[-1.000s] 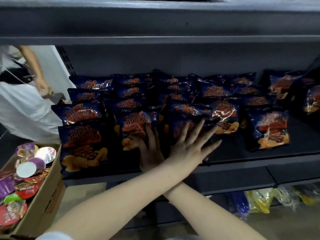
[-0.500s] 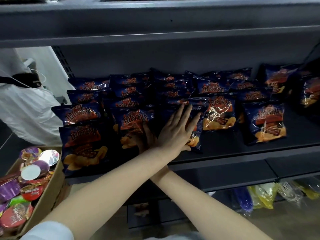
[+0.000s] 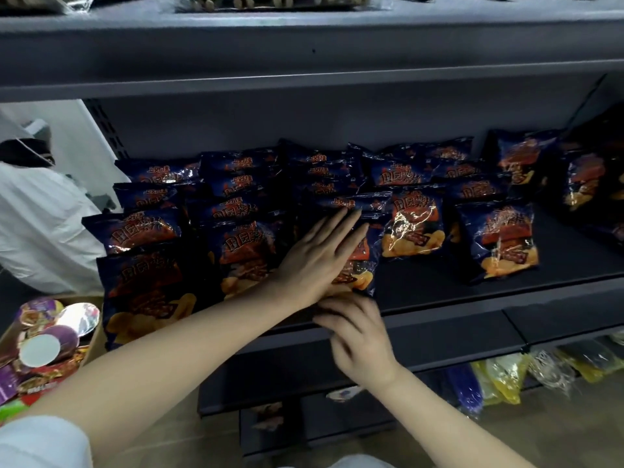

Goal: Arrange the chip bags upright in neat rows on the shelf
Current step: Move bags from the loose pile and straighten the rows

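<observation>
Pressing flat with straight fingers, my left hand (image 3: 320, 258) covers the front chip bag (image 3: 363, 268) (leaning back, long axis running away from me); my right hand (image 3: 358, 336), loosely curled and holding nothing, sits just below at the shelf (image 3: 472, 298) lip, nearer the bag's bottom edge.

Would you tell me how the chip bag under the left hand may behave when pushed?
Likely light and puffy, so the chip bag under the left hand may tip or slide easily. Its glossy film glints, suggesting slipperiness. Chips inside probably crush under firm pressing.
</observation>
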Demonstrator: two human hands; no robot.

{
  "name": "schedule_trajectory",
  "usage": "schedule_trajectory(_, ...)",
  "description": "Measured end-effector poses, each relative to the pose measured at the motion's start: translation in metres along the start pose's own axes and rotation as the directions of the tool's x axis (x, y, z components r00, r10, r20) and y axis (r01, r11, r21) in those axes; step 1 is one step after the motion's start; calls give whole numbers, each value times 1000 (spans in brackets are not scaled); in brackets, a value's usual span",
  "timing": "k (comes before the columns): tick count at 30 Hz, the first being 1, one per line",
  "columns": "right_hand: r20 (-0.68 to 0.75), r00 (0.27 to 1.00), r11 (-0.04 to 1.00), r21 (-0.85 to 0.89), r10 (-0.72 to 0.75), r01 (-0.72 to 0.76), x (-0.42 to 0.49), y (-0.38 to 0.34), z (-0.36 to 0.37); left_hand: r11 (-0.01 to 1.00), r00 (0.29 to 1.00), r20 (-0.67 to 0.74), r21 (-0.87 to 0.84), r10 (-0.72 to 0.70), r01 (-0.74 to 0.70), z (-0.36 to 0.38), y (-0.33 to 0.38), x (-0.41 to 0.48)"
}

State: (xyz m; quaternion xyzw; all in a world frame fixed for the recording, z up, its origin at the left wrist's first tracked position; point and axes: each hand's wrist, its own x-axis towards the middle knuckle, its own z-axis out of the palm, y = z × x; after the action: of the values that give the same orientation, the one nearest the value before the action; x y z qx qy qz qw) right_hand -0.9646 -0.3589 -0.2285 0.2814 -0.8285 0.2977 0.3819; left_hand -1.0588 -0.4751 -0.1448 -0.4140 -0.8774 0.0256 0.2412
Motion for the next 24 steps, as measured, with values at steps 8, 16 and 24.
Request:
schedule_trajectory(8, 65, 927, 909, -229, 370, -347, 38, 37, -29, 995, 992, 80, 44, -95, 91, 2, 2, -4)
schedule_trajectory(16, 140, 909, 912, -186, 393, -366, 28, 49, -15, 994, 993, 57, 54, -100, 97, 9, 3, -2)
schedule_trajectory(24, 137, 909, 907, -217, 394, -361, 24, 52, -11, 990, 991, 40, 57, -130, 127, 6, 7, -6)
